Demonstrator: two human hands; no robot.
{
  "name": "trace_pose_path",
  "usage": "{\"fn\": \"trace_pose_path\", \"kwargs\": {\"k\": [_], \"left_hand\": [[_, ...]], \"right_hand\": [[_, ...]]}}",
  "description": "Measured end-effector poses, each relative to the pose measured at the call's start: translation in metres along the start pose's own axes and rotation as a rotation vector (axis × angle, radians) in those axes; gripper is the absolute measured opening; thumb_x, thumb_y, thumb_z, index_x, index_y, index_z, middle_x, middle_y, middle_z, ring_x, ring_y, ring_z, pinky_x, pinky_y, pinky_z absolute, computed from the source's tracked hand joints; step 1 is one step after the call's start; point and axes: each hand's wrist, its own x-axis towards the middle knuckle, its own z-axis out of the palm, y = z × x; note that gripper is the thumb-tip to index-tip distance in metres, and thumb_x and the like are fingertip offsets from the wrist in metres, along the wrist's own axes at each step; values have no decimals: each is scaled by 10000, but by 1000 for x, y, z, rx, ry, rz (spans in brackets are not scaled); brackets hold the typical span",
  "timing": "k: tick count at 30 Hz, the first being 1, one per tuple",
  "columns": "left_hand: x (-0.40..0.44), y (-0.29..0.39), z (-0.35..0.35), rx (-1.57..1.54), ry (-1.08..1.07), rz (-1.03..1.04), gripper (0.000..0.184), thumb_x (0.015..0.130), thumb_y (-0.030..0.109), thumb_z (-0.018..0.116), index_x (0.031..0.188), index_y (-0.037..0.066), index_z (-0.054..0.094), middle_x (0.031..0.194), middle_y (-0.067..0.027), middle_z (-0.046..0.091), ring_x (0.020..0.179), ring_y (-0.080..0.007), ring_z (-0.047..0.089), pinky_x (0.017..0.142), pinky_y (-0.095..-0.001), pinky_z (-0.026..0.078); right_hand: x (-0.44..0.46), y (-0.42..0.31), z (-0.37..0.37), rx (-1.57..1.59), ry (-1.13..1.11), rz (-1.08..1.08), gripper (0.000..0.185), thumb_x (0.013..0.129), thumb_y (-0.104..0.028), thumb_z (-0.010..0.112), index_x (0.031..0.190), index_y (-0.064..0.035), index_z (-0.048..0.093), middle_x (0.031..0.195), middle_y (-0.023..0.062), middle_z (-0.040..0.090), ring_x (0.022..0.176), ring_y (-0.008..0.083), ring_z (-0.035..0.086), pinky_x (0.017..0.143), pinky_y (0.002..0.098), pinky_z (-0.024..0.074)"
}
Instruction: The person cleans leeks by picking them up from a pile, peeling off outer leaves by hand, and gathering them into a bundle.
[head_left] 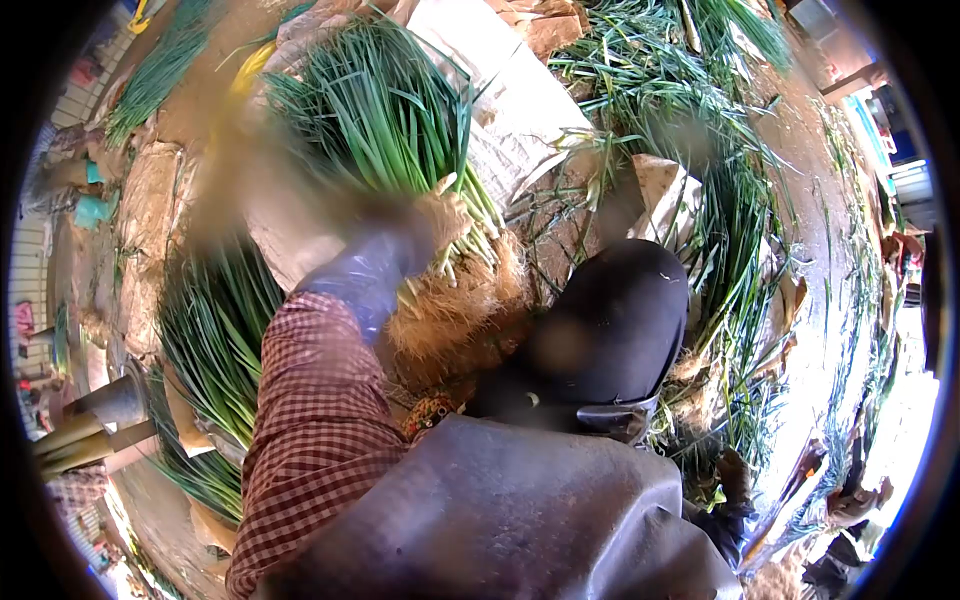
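Note:
A thick bunch of green onions (385, 110) lies in front of me, its dark leaves pointing away and its pale, stringy roots (455, 310) toward me. My left hand (440, 218), in a tan glove with a clear plastic cover over the wrist, is at the white stems. Its fingers appear bent around some of them, though a smear on the lens blurs part of the hand. A red-and-white checked sleeve (325, 400) covers that arm. My right hand does not show. Below the roots is a small patterned orange piece of cloth (430, 413), partly hidden by my apron.
More green onions (220, 335) lie to the left, with a loose leafy heap (690, 120) at the right. White sacking (510, 85) and brown paper (155, 230) cover parts of the ground. My dark-clad knee (610, 320) rises at centre right. Another person's teal-gloved hand (92, 210) shows far left.

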Motion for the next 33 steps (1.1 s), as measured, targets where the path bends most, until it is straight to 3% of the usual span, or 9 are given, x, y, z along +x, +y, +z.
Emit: {"fn": "trace_pose_path", "kwargs": {"k": [2,4,11,15,18,24,29,31,33], "left_hand": [[-13,7,-30,211,6,223,361,868,336,541,1185,164,552,1245,-79,514,1189,-233,454,1133,-549,82],[-18,6,-31,229,-19,218,331,862,316,547,1145,147,572,1204,-81,541,1160,-227,475,1098,-518,148],[-5,-2,-31,-76,-219,-405,240,840,246,569,1004,85,639,1059,-90,633,1059,-208,551,975,-410,378],[-33,-11,-28,-211,310,-382,242,826,273,595,1018,128,620,1009,-101,637,936,-298,601,822,-411,471],[-16,-34,-37,-547,272,-482,365,822,229,624,1156,87,580,1029,-131,616,874,-257,598,812,-364,471],[76,-40,-147,-951,610,-355,341,884,92,578,1211,4,539,1162,-103,569,981,-168,536,871,-290,436],[134,98,-281,-1407,554,-143,327,914,86,544,1215,-36,516,1196,-113,554,1121,-193,500,984,-307,392],[137,166,-314,-1105,502,132,321,934,117,496,1217,-33,517,1155,-129,575,1021,-215,567,943,-327,428],[142,236,-336,-1581,276,183,488,904,281,545,1255,-50,470,1139,-140,577,930,-188,580,872,-315,459]], "right_hand": [[3,-2,8,1,-11,44,230,825,-219,600,1022,-107,637,717,37,578,552,142,536,471,286,430],[11,-2,12,-5,-17,69,219,822,-231,608,997,-105,645,713,52,584,552,151,545,469,293,436],[12,45,-6,-396,-81,-112,202,812,-272,637,907,-98,673,698,103,607,554,182,579,462,320,455],[8,107,-39,-1073,-208,-444,211,806,-295,654,856,-94,689,690,133,619,555,199,598,458,335,466],[-1,23,-31,-820,-26,-230,262,824,-281,575,927,-55,662,793,146,653,770,318,634,674,404,502],[28,-91,-2,-484,89,-286,197,832,-211,604,976,-80,636,959,93,642,882,238,622,773,337,513],[77,-153,0,-565,-39,-157,365,878,-275,549,1208,-124,582,1240,87,578,1110,253,559,972,326,433],[127,-128,10,-524,38,-283,370,875,-321,525,1177,-118,591,1170,112,609,1051,260,587,921,342,457],[184,-99,28,-415,139,-360,369,847,-342,536,1123,-108,603,1091,144,631,957,278,621,854,364,480]]}}
